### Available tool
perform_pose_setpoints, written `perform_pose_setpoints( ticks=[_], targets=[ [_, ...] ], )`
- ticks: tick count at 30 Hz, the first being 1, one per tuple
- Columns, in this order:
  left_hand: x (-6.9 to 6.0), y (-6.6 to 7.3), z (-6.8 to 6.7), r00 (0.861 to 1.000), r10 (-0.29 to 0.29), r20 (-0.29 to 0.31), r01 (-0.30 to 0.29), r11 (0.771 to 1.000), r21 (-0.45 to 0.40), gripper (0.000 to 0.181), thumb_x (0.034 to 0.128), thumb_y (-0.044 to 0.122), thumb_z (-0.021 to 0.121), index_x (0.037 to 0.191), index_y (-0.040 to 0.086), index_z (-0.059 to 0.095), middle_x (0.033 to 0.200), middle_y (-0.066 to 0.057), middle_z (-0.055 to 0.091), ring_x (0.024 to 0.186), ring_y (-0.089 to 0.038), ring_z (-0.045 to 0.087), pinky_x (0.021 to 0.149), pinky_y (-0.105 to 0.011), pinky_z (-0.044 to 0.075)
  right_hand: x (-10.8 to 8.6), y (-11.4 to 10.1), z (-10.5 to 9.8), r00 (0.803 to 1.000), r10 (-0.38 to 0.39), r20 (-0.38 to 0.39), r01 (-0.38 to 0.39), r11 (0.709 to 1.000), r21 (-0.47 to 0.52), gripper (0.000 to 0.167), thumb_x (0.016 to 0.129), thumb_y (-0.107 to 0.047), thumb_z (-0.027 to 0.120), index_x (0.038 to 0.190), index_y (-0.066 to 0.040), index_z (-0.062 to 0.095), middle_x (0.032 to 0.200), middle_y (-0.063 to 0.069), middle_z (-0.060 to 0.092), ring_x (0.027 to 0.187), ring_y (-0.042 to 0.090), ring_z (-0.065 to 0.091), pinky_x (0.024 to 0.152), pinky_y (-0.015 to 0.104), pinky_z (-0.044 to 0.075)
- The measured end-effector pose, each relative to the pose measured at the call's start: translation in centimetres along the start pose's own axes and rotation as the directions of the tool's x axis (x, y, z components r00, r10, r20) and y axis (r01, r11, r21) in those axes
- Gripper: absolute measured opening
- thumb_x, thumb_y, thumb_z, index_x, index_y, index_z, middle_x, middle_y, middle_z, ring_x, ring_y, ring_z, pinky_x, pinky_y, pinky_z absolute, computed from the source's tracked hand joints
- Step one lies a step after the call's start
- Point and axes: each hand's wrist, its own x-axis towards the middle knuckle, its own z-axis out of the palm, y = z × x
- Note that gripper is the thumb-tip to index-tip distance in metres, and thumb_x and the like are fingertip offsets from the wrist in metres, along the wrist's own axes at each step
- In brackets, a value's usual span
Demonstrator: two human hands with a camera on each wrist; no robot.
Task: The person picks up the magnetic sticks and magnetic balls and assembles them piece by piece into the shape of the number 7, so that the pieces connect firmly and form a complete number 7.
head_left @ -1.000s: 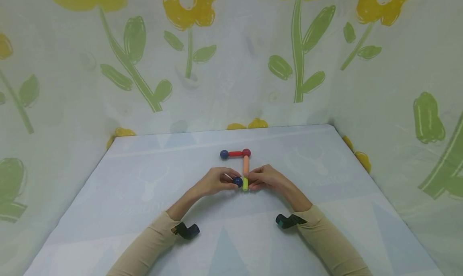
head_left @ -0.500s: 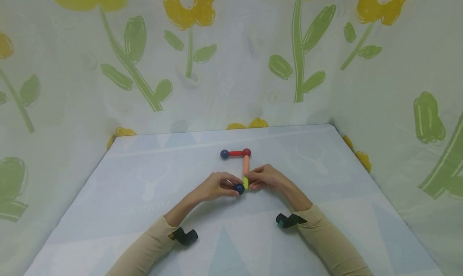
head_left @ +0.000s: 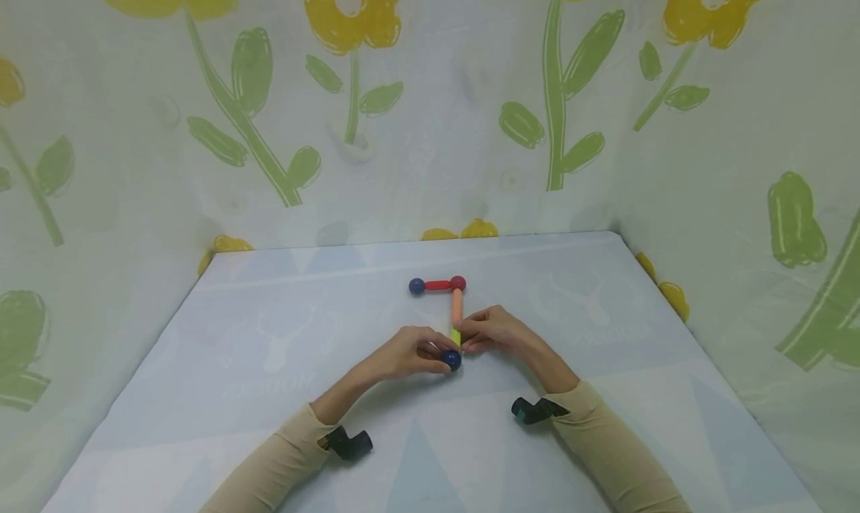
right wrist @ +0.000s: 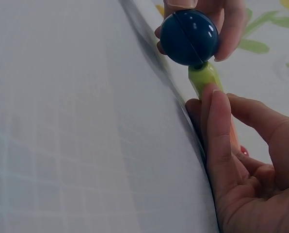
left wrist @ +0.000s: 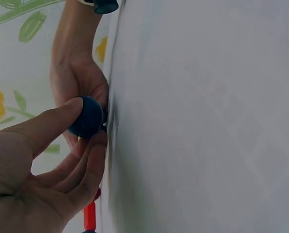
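My left hand (head_left: pixel 411 352) pinches a dark blue ball (head_left: pixel 452 360) between thumb and fingers. In the right wrist view the same blue ball (right wrist: pixel 189 38) touches the near end of a yellow-green rod (right wrist: pixel 202 77). My right hand (head_left: pixel 497 329) grips that yellow-green rod (head_left: pixel 456 336) from the right, its fingers hiding part of it. Beyond it, in line, lies a peach rod (head_left: pixel 457 308), which leads to a red ball (head_left: pixel 458 283). From there a red rod (head_left: pixel 437 286) runs left to a second blue ball (head_left: pixel 416 286).
The pieces lie on a pale patterned table (head_left: pixel 322 289). A flower-print curtain (head_left: pixel 430 162) stands along its back and sides. A black wrist camera (head_left: pixel 349 444) sits on the left wrist and another camera (head_left: pixel 534 410) on the right.
My left hand has carried the blue ball toward me and slightly right, from beside the yellow-green rod to its near end. The right hand has stayed nearly still.
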Motion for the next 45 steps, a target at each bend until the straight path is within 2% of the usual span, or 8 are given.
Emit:
perform_pose_setpoints(
  ticks=[13,23,28,32,45],
  targets=[
    [0.03,0.16,0.33,1.0,-0.004,-0.018,0.004,1.0,0.006,0.036,0.0865,0.018,0.075,0.122,0.014,0.069,0.116,-0.005,0.07,0.1,-0.02,0.07,0.087,-0.026,0.057,-0.11,-0.06,0.13,1.0,-0.015,0.012,0.015,1.0,-0.014,0.042,0.095,-0.025,0.064,0.124,0.005,0.063,0.086,0.008,0.073,0.071,0.011,0.068,0.067,0.02,0.057],
    [0.23,0.62,0.7,0.999,-0.036,-0.021,0.037,0.998,0.043,0.037,0.0864,0.018,0.076,0.122,0.01,0.069,0.111,-0.002,0.071,0.094,-0.014,0.069,0.082,-0.021,0.056,0.17,0.11,0.38,0.999,-0.001,-0.034,0.001,1.0,-0.028,0.043,0.092,-0.029,0.069,0.122,0.003,0.066,0.085,0.01,0.073,0.068,0.013,0.069,0.067,0.022,0.058],
    [0.26,0.83,0.78,0.997,-0.068,-0.026,0.069,0.996,0.053,0.037,0.0856,0.02,0.076,0.121,0.013,0.07,0.108,-0.001,0.07,0.09,-0.012,0.068,0.079,-0.019,0.056,0.32,0.45,0.41,0.999,-0.022,-0.048,0.02,0.999,-0.05,0.045,0.091,-0.035,0.07,0.118,0.001,0.068,0.087,0.01,0.073,0.068,0.013,0.071,0.066,0.022,0.057],
    [0.31,0.78,0.84,0.998,-0.064,-0.025,0.065,0.997,0.051,0.036,0.0857,0.019,0.076,0.121,0.014,0.07,0.107,0.001,0.07,0.089,-0.01,0.067,0.078,-0.019,0.055,0.28,0.56,0.41,0.998,-0.031,-0.062,0.027,0.998,-0.062,0.046,0.09,-0.038,0.07,0.115,0.001,0.069,0.086,0.01,0.073,0.067,0.013,0.071,0.065,0.022,0.057],
    [0.14,0.81,0.73,0.996,-0.083,-0.025,0.084,0.995,0.049,0.038,0.0855,0.022,0.077,0.122,0.016,0.069,0.108,0.002,0.069,0.092,-0.011,0.067,0.079,-0.019,0.055,-0.51,-0.22,0.4,0.992,-0.041,-0.115,0.021,0.984,-0.177,0.043,0.091,-0.038,0.068,0.114,-0.002,0.071,0.081,0.008,0.074,0.065,0.013,0.071,0.063,0.023,0.058]
  ],
)
